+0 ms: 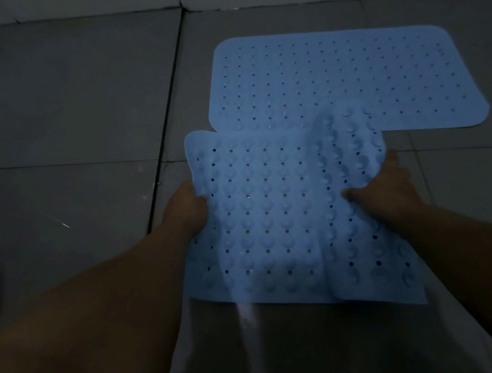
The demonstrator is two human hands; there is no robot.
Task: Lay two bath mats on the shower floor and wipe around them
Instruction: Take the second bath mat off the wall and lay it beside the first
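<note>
Grey floor tiles [66, 101] run dim and bare to the wall, and one blue mat [350, 81] already lies flat on them near the far edge. Nearer, the second mat [274, 214] is held up off the floor, suction cups facing the camera, with its right part folded or curled over itself. The left hand [186, 209] pinches its left edge, fingers closed around it; the right hand [388, 184] grips the folded side, thumb on the front. Its top edge overlaps the flat mat's near edge in view.

To lay it well, I judge the fold should be shaken out first and the mat turned cups-down. Then set it just beside the first, edges aligned, not overlapping. Pressing from the middle outward should seat the cups. Wiping is not yet begun.
</note>
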